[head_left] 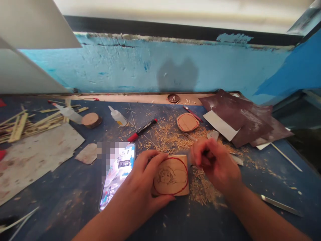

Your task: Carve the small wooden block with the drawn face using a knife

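Note:
My left hand (pixel 140 180) holds a flat wooden block (pixel 179 170) against the table, thumb along the near edge and fingers over the far left corner. On the block's face a figure is drawn in dark line, ringed by a thick red outline. To the right of the block, my right hand (pixel 218 167) hovers with its fingers curled together. Whatever those fingers may hold is hidden or blurred. Wood shavings (pixel 203 189) lie between the block and my right hand. Beyond them is a smaller rounded wooden piece (pixel 188 122) with a red outline.
A lit phone (pixel 117 177) lies left of my left hand. Behind are a red-and-black marker (pixel 142 130), a white squeeze bottle (pixel 117 116) and a round wood slice (pixel 91 119). Dark sandpaper sheets (pixel 243 117) lie back right; a metal blade (pixel 281 205) lies by my right forearm.

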`<state>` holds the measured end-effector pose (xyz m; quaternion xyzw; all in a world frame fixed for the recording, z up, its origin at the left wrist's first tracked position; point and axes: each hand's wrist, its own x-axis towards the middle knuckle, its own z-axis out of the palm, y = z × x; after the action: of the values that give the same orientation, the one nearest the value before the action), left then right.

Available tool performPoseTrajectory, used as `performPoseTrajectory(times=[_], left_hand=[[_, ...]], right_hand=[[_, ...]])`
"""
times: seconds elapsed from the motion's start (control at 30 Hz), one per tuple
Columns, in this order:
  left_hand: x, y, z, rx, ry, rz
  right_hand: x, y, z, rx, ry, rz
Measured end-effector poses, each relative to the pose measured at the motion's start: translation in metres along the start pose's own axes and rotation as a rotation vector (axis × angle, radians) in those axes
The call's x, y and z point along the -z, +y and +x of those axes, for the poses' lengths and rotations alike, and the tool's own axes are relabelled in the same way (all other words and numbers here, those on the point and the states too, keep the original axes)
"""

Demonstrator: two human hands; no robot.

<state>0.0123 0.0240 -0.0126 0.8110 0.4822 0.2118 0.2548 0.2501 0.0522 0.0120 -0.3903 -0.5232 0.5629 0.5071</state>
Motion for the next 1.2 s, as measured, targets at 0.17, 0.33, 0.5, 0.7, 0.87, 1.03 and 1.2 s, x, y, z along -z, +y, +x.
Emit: performPoseTrajectory(times=[0.17, 0.33, 0.5, 0.7, 0.87, 1.03, 1.2], left_hand=[[0.003, -0.001, 0.002, 0.007, -0.039, -0.006], [0.004, -0.001, -0.001, 0.032, -0.083, 0.06], [0.005, -0.003, -0.002, 0.079, -0.087, 0.066], [0.012, -0.009, 0.001, 0.065, -0.11, 0.033], [0.014, -0.012, 0.002, 0.002, -0.148, 0.017], [0.019, -0.011, 0.0, 0.004, -0.167, 0.035], [0.033, -0.005, 0.004, 0.0, -0.211, 0.027]], right_hand=[[0.005, 0.003, 0.001, -0.058, -0.007, 0.102], [0.006, 0.007, 0.003, -0.077, -0.017, 0.092], [0.004, 0.012, 0.003, -0.074, -0.048, 0.021], [0.0, 0.01, 0.0, -0.081, -0.068, -0.052], [-0.003, 0.007, -0.002, -0.071, -0.096, -0.101], [-0.004, 0.006, -0.002, -0.062, -0.112, -0.116], [-0.005, 0.006, -0.002, -0.051, -0.112, -0.131]])
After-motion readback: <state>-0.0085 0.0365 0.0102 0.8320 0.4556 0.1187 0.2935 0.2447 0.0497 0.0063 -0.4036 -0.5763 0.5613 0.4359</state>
